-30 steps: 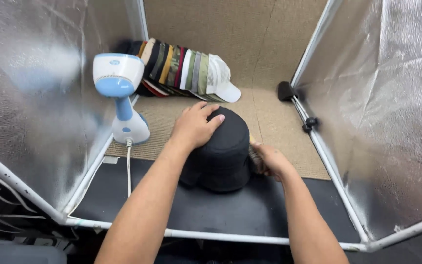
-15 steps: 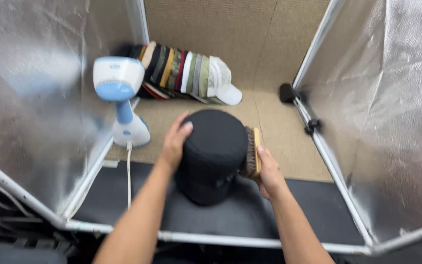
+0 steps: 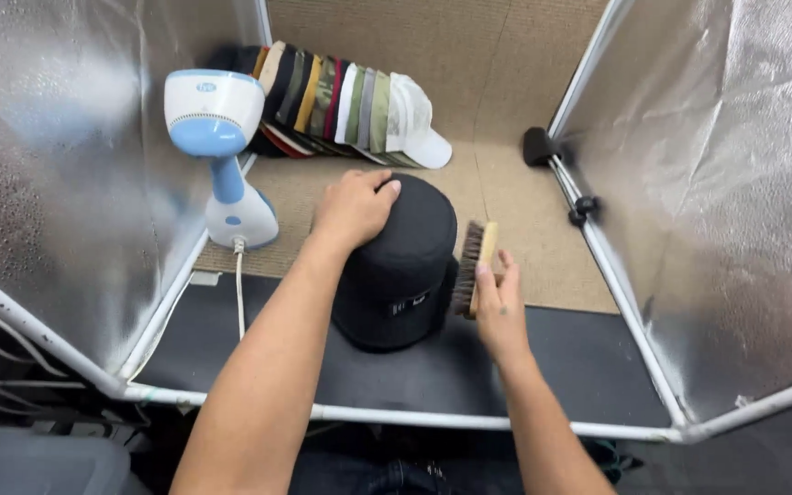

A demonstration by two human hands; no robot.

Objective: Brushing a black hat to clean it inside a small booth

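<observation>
A black fabric cap (image 3: 401,266) sits over a rounded, dome-shaped form, smooth and matte, under the left hand (image 3: 352,209). The fingers (image 3: 385,190) of that hand are spread flat on its top, pressing rather than gripping. The right hand (image 3: 499,307) is closed around a wooden brush (image 3: 475,268), its dark bristles touching the cap's side just left of those fingers. Beyond the left fingers lies a row of caps (image 3: 346,105) in many colours; to their left stands a blue-and-white plastic steamer (image 3: 217,151) beside crinkled silver foil walls (image 3: 57,165).
</observation>
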